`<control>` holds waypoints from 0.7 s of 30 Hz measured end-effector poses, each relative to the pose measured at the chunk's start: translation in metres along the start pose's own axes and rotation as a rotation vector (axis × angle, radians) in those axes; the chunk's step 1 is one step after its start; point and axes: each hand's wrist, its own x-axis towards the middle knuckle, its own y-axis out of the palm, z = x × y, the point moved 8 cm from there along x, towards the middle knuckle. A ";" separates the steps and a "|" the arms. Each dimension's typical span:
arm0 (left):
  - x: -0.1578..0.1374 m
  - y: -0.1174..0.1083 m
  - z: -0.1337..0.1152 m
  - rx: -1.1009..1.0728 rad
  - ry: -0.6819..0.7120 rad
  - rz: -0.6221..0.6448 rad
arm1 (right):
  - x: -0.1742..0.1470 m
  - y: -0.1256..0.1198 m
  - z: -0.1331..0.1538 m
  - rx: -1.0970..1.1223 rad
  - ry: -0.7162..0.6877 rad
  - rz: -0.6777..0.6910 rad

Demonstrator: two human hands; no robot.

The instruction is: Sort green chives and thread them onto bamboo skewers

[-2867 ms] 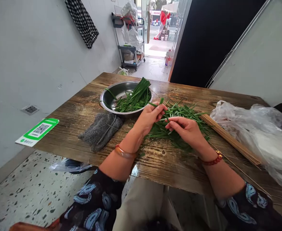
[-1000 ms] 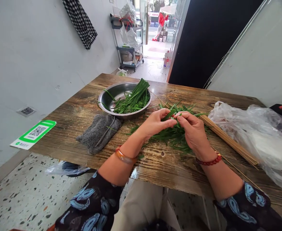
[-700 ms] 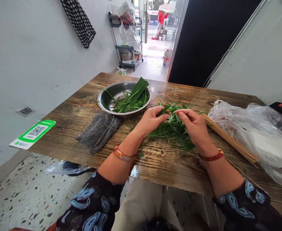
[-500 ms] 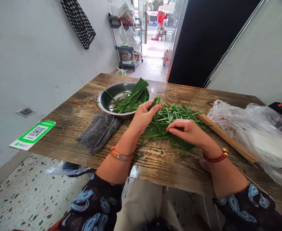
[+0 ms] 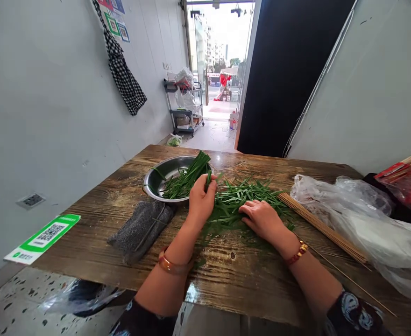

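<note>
- Head view: left hand (image 5: pixel 200 201) pinches a few chives (image 5: pixel 208 179) at the bowl (image 5: pixel 152 184) rim; right hand (image 5: pixel 261 218) rests loosely curled on the chive pile (image 5: pixel 242 200) on the table (image 5: pixel 247 289), grasping nothing that I can tell
- Chives look light, limp, easily bruised; best taken near the cut ends, several together
- Cloth (image 5: pixel 140 228) lies left of the hands; skewers (image 5: pixel 321 228) and plastic bag (image 5: pixel 363 224) crowd the right; bowl already holds chives
</note>
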 end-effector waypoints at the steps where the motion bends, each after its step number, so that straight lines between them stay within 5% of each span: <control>1: -0.001 0.001 -0.004 0.096 0.055 0.002 | 0.001 0.001 0.000 -0.016 0.008 -0.013; 6: -0.005 0.012 -0.010 0.378 0.186 0.081 | 0.004 0.002 -0.005 -0.061 0.061 -0.075; 10: -0.004 0.006 -0.013 0.371 0.201 -0.006 | 0.004 0.001 -0.021 0.002 0.120 -0.146; 16: -0.001 0.007 -0.008 0.237 0.107 0.010 | -0.003 -0.001 -0.057 0.477 0.247 -0.414; 21: 0.001 0.004 -0.008 0.260 0.077 0.001 | -0.005 -0.003 -0.065 0.770 0.266 -0.511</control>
